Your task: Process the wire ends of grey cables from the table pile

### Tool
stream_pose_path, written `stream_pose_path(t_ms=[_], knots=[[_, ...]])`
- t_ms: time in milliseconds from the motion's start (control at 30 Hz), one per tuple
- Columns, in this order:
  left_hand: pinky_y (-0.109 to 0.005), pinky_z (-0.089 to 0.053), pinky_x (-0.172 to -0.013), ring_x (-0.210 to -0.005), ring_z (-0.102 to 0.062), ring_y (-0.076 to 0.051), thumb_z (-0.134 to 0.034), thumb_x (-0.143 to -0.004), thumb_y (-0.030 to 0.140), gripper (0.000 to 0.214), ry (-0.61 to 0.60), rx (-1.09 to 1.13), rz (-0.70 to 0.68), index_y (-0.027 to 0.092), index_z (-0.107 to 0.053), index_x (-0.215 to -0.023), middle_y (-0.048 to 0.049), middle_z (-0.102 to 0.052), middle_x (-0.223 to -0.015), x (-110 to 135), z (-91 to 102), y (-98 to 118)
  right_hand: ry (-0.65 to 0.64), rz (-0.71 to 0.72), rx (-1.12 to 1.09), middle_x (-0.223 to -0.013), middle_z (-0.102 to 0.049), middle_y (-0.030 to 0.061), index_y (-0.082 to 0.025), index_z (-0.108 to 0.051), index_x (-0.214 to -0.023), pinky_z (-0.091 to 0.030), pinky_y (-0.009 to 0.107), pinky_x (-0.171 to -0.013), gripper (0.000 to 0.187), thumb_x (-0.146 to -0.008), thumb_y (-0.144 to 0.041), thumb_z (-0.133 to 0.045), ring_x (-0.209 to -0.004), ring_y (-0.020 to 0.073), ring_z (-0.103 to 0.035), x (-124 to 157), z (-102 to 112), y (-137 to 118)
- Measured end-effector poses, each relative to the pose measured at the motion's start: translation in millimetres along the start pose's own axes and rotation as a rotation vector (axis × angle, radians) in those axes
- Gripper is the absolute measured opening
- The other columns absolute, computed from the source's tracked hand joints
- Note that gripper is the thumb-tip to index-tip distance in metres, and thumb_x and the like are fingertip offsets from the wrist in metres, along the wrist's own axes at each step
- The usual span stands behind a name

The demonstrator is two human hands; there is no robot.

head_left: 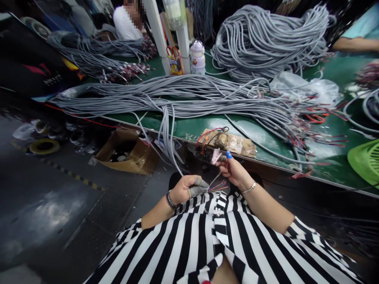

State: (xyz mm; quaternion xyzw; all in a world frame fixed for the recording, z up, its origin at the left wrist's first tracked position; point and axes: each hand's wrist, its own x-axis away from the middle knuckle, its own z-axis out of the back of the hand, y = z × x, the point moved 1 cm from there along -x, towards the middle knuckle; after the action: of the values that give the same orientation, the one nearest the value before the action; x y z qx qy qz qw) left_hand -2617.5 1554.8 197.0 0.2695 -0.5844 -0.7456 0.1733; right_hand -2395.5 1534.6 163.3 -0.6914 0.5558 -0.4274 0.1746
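My left hand [191, 187], with grey finger cots on its fingers, pinches the end of a grey cable [177, 165]. Thin coloured wires [218, 185] fan out of that end to the right. My right hand [232, 171], a blue covering on one fingertip, is closed on a thin pale strand [214, 179] that runs up from the cable end. By its fingertips is a small pinkish-white piece [216, 156]; whether the hand touches it I cannot tell. Just beyond, a taped wooden block [227, 142] with dark and red wires sits at the bench edge.
Long grey cables [183, 92] lie across the green bench [189, 128], their stripped ends at right. Behind them rises a large cable coil [266, 39]. A bottle [197, 57] stands by a post. A green basket [365, 161] is at right, a cardboard box [130, 152] below left. Other people sit across.
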Motion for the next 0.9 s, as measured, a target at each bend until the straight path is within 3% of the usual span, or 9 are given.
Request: stream_pose_path(t_ms=[233,400,533,767,900], knots=[[-0.022,-0.048,-0.062,-0.067,-0.060,-0.012,-0.068,-0.082,0.033,0.021,0.185,-0.117,-0.022,0.014,-0.074,-0.089,-0.0053,-0.067,-0.075,-3.0,8.1,-1.8,-0.099,-0.046,0.048,-0.070,-0.060,0.0014,-0.017,-0.058,-0.083,-0.004,0.017,-0.036,0.052,-0.075,-0.068,-0.061,-0.041,0.0027,-0.023,0.8,-15.0,-9.8],[-0.021,-0.047,-0.060,-0.062,-0.058,-0.010,-0.070,-0.081,0.036,0.025,0.249,-0.069,0.024,0.013,-0.073,-0.090,-0.0053,-0.068,-0.078,-21.5,11.3,-8.4,-0.117,-0.011,0.128,-0.050,-0.041,-0.0057,-0.015,-0.056,-0.073,-0.005,0.017,-0.037,0.055,-0.067,-0.068,-0.069,-0.041,0.0021,-0.019,1.8,-27.6,-15.1],[-0.021,-0.046,-0.058,-0.058,-0.054,-0.009,-0.072,-0.078,0.038,0.029,0.256,-0.019,0.066,0.012,-0.073,-0.088,-0.0044,-0.067,-0.074,-36.0,10.5,-17.0,-0.064,0.043,0.128,-0.048,-0.033,-0.0079,-0.016,-0.051,-0.066,-0.007,0.016,-0.038,0.054,-0.067,-0.066,-0.070,-0.041,0.0023,-0.018,2.0,-30.1,-15.0],[-0.021,-0.043,-0.055,-0.056,-0.051,-0.008,-0.072,-0.076,0.044,0.035,0.215,0.050,0.108,0.010,-0.071,-0.087,-0.0028,-0.064,-0.068,-52.6,7.8,-25.6,-0.050,0.075,0.002,-0.053,-0.036,-0.0077,-0.015,-0.051,-0.064,-0.008,0.015,-0.037,0.045,-0.058,-0.047,-0.083,-0.043,0.0013,-0.018,-4.6,-28.2,-11.1],[-0.021,-0.043,-0.056,-0.057,-0.050,-0.008,-0.072,-0.075,0.045,0.036,0.183,0.049,0.112,0.010,-0.071,-0.086,-0.0027,-0.064,-0.070,-55.8,7.1,-28.6,-0.011,0.126,-0.012,-0.052,-0.039,-0.0065,-0.015,-0.053,-0.063,-0.010,0.015,-0.037,0.043,-0.055,-0.044,-0.084,-0.044,0.0016,-0.019,-7.4,-28.4,-8.3]])
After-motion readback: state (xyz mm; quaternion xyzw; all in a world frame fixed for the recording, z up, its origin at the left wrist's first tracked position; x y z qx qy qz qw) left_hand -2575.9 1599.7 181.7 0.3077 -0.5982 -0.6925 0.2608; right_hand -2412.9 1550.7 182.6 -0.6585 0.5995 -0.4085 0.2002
